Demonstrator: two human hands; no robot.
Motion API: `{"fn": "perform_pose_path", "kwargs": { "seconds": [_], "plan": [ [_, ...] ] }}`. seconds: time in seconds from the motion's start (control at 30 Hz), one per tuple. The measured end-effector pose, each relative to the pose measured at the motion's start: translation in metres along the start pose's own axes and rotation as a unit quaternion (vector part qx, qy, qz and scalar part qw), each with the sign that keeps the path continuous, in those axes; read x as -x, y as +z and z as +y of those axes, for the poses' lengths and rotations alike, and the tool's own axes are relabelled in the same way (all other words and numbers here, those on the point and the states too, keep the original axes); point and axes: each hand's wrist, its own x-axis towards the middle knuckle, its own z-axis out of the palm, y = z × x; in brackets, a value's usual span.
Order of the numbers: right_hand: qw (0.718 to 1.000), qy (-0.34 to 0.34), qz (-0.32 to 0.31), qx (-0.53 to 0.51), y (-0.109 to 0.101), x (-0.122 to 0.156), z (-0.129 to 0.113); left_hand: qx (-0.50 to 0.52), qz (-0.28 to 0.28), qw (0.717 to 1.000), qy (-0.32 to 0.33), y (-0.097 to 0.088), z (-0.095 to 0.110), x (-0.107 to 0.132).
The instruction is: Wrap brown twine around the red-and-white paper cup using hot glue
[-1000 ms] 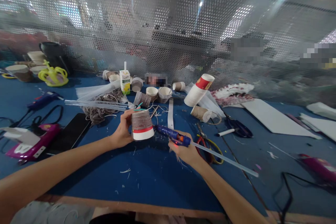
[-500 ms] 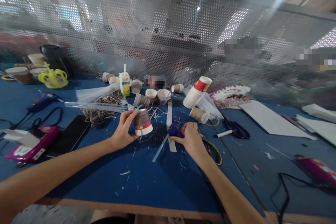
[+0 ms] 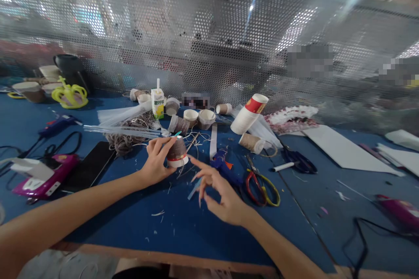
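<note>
My left hand (image 3: pixel 156 162) grips a paper cup wound with brown twine (image 3: pixel 177 152), holding it upside down with its red and white rim lowest. My right hand (image 3: pixel 218 194) hovers just to the right of the cup with its fingers spread and nothing in them. The blue glue gun (image 3: pixel 225 166) lies on the blue table (image 3: pixel 183 222) behind my right hand, with a clear glue stick (image 3: pixel 194 189) poking out toward me.
Red and yellow scissors (image 3: pixel 262 183) lie right of the glue gun. A twine heap (image 3: pixel 126 137), a drink carton (image 3: pixel 157 102), several wrapped cups, a paper cup stack (image 3: pixel 248 114), a black phone (image 3: pixel 89 166) and pink glue guns (image 3: pixel 46 174) surround the hands. A perforated metal screen (image 3: pixel 209 43) closes the back.
My right hand has set the glue gun down on the table and let go, its fingers now spread near the cup. My left hand has lowered the cup.
</note>
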Motion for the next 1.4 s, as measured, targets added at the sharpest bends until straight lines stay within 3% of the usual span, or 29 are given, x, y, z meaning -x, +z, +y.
{"fn": "perform_pose_path", "kwargs": {
  "seconds": [0.13,0.3,0.5,0.73,0.9,0.97,1.03,1.13,1.2,1.27,1.4],
  "plan": [
    [0.994,0.053,-0.089,-0.027,0.016,0.001,0.006,-0.003,0.005,1.0,0.005,0.0,0.0,0.001],
    [0.991,0.104,-0.068,-0.042,0.014,0.001,0.01,0.01,0.008,1.0,0.024,-0.002,0.0,-0.001],
    [0.983,0.14,0.018,-0.118,0.009,0.001,0.01,0.033,0.007,0.999,0.017,-0.005,0.001,-0.003],
    [0.946,0.187,0.117,-0.239,0.002,-0.005,0.021,0.049,-0.008,0.999,0.0,-0.005,-0.001,-0.001],
    [0.898,0.251,0.283,-0.224,-0.007,-0.011,0.031,0.077,-0.01,0.997,0.023,-0.005,-0.002,-0.001],
    [0.89,0.238,0.329,-0.207,-0.012,-0.012,0.032,0.088,-0.016,0.996,0.027,-0.005,-0.002,-0.001],
    [0.908,0.185,0.304,-0.219,-0.014,-0.011,0.03,0.102,-0.021,0.994,0.032,-0.005,-0.002,-0.002],
    [0.94,0.122,0.162,-0.274,-0.009,-0.008,0.023,0.119,-0.037,0.992,0.036,-0.004,-0.003,-0.002],
    [0.944,0.124,0.063,-0.299,-0.003,-0.007,0.018,0.127,-0.055,0.99,0.031,-0.004,-0.003,-0.002],
    [0.939,0.14,0.003,-0.313,0.004,-0.007,0.016,0.134,-0.068,0.988,0.027,-0.004,-0.004,-0.001],
    [0.921,0.15,-0.006,-0.359,0.008,-0.009,0.02,0.15,-0.065,0.986,0.028,-0.004,-0.004,-0.001]
  ]
}}
